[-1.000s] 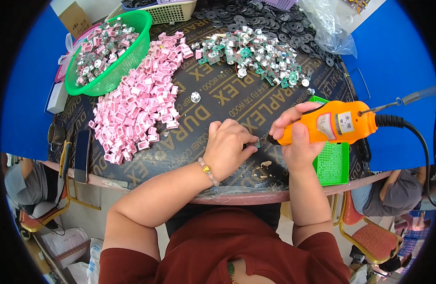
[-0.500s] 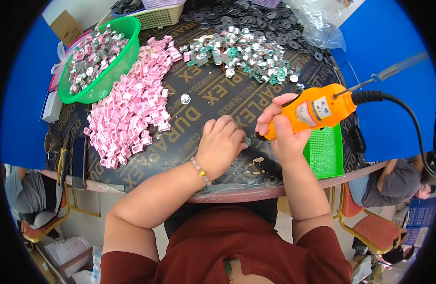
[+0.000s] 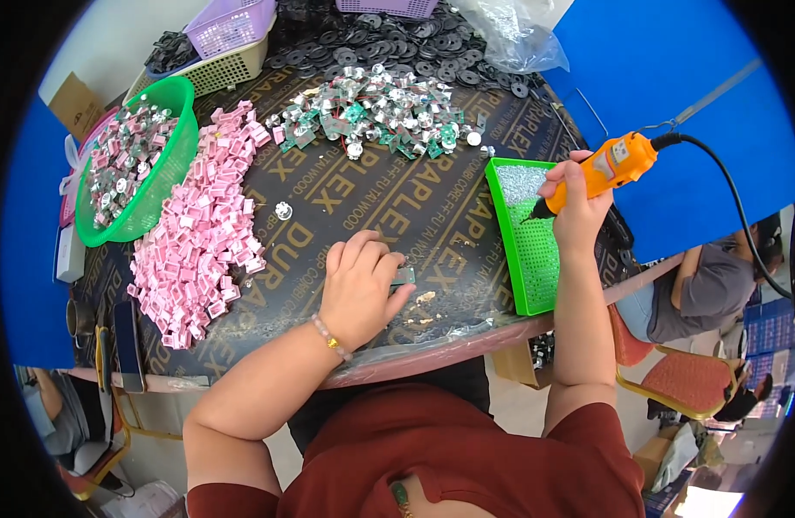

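My right hand (image 3: 579, 203) is wrapped round an orange electric screwdriver (image 3: 618, 164). Its dark tip points down over a green tray (image 3: 536, 268) of small silvery screws (image 3: 525, 181) and a perforated green plate. Resting on the dark table (image 3: 328, 224), my left hand (image 3: 359, 289) has its fingers closed about a small greenish circuit board (image 3: 403, 275), mostly covered by the fingers. A loose clear-and-silver part (image 3: 283, 211) lies farther off to the left of that hand.
Pink plastic housings (image 3: 195, 233) are heaped at left beside a green basket (image 3: 186, 129) of parts. Circuit assemblies (image 3: 372, 108) pile up at the far middle, with black discs (image 3: 397, 47) behind. A black cable (image 3: 725, 168) trails right from the screwdriver.
My right hand has carried the screwdriver right, from beside my left hand to over the green tray. My left hand has shifted slightly with the board, and the whole view has turned.
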### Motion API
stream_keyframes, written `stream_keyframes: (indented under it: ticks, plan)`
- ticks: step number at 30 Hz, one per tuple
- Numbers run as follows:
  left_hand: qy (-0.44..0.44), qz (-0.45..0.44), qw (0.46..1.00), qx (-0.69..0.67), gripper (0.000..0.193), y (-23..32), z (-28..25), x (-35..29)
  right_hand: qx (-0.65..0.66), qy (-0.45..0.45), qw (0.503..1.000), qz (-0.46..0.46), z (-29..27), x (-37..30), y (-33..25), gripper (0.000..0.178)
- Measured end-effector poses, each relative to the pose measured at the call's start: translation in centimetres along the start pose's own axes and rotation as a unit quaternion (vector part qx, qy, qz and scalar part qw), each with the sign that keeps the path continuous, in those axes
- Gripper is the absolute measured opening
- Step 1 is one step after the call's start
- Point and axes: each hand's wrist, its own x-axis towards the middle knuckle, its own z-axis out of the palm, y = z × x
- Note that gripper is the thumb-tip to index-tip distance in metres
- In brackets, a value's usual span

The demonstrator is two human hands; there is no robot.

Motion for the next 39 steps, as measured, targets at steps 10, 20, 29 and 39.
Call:
stream_keyframes:
  ticks: [10,20,29,39]
  plan:
    - [0.007,-0.002,1.0,0.002,0.034,0.0,-0.2,-0.1,-0.008,-0.011,1.0,-0.003,0.1,-0.5,0.4,0.022]
    - [0.009,0.009,1.0,0.007,0.032,-0.4,0.0,-0.3,0.059,0.012,0.997,-0.055,1.0,-1.1,-2.7,0.022]
    - [0.039,0.015,0.997,-0.065,0.035,-0.4,-0.9,0.0,0.156,-0.151,0.976,-0.02,8.4,-7.4,-6.3,0.051]
    - [0.092,0.003,0.991,-0.092,0.016,-0.9,-1.3,0.0,0.288,-0.203,0.936,-0.002,11.4,-8.3,-3.9,0.044]
